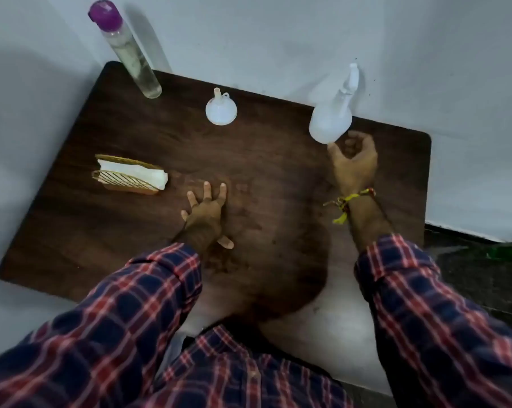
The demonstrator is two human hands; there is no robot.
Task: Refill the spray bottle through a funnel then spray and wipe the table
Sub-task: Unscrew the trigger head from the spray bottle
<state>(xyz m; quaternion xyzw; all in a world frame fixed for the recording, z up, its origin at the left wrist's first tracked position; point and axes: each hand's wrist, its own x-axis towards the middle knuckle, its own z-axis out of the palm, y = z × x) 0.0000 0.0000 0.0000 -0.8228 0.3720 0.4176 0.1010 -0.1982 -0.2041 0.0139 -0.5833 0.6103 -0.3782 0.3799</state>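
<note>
A dark brown wood-grain table [131,237] with rounded corners is pushed into a corner of pale grey walls [248,33], its far edge against the back wall. The top looks smudged and patchy toward the middle. At the far right stands a translucent white plastic spray bottle [331,119] with its trigger head on, close to the wall. The right hand [355,160] is cupped just beside its base — fingers curled and apart, thumb tip at the bottle's lower edge, not closed around it. A yellow and red thread band [349,201] circles that wrist.

The left hand [206,212] lies flat on the tabletop near the centre, fingers spread, holding nothing. Both arms wear a navy and red checked shirt [148,304].

A small white plastic funnel [221,108] rests mouth-down at the far middle. At the far left corner stands a tall clear bottle with a purple cap [128,48]. Toward the left, a gold wire holder with white paper napkins [129,175] sits on the wood. A dark speckled floor [469,275] shows at the right — something green [507,251] lies there, too blurred to tell.
</note>
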